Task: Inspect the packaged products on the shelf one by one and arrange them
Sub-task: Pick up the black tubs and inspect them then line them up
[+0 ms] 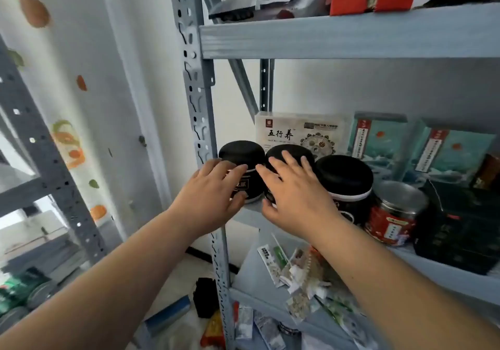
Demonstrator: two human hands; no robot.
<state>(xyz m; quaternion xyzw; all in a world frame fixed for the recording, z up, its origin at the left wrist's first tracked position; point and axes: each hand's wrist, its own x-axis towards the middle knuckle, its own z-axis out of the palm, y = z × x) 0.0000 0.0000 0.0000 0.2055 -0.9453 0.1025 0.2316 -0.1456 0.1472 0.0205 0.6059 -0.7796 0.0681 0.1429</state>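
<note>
A white wall (116, 38) carries scattered orange and green stickers (34, 10). Against it stands a grey metal shelf (338, 38) with perforated uprights, and a second grey rack (43, 147) slants into view at left. The pale floor (184, 276) meets a dark skirting strip (203, 257) under soft, even light

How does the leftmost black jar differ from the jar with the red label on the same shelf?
The leftmost black jar has a black domed lid; the red-label jar has a shiny silver lid. The black jar's body is dark, the other's is red. The left hand holds the black jar; nobody touches the red-label jar. Both are round and stand upright.
</note>
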